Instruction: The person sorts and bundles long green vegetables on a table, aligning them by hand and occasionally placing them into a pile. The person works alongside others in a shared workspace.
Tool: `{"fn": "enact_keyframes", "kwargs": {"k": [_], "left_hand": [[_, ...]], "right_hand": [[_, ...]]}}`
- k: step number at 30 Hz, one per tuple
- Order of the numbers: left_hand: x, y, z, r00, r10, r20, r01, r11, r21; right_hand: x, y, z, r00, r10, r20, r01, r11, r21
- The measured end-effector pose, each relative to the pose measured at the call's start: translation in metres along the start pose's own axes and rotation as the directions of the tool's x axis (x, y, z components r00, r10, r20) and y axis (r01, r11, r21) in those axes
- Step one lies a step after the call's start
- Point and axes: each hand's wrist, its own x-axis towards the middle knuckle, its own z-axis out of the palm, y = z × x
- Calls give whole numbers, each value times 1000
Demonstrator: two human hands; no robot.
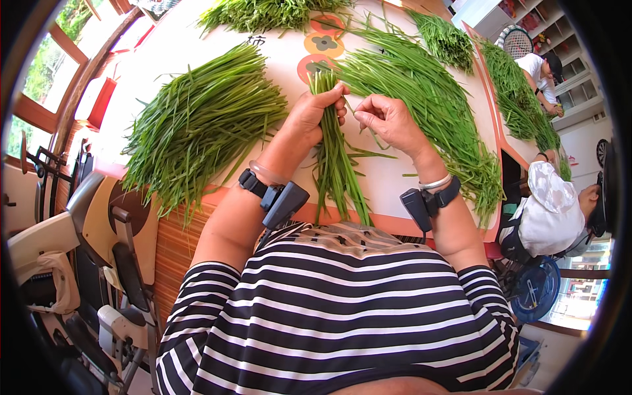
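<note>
My left hand [316, 112] is closed around a small bunch of garlic chives [338, 163]. The pale cut ends stick up past the thumb, and the leaves hang down toward my body. Just right of it, my right hand [390, 121] pinches a thin green blade [351, 106] between thumb and forefinger, close to the bunch. A large pile of chives [207, 108] lies to the left, its leaf tips hanging over the table edge. Another long pile [419, 94] spreads on the right, behind my right hand. A few loose blades [370, 153] lie beside the bunch.
The table [291, 163] has a printed cover with orange fruit pictures [323, 44]. More chives lie at the far edge [261, 15] and far right [444, 39]. Two people sit at another chive-covered table [518, 98]. Folded metal-framed equipment [118, 276] stands at lower left.
</note>
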Motion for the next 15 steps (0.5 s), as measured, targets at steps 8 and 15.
{"fn": "enact_keyframes", "kwargs": {"k": [8,15], "left_hand": [[-5,4,21,998,12,-60,-14,999,-32],[0,-1,7,1000,-2,27,5,994,-113]], "right_hand": [[46,47,-62,909,-197,-367,-59,812,-581],[49,59,-55,895,-209,-393,-147,695,-704]]}}
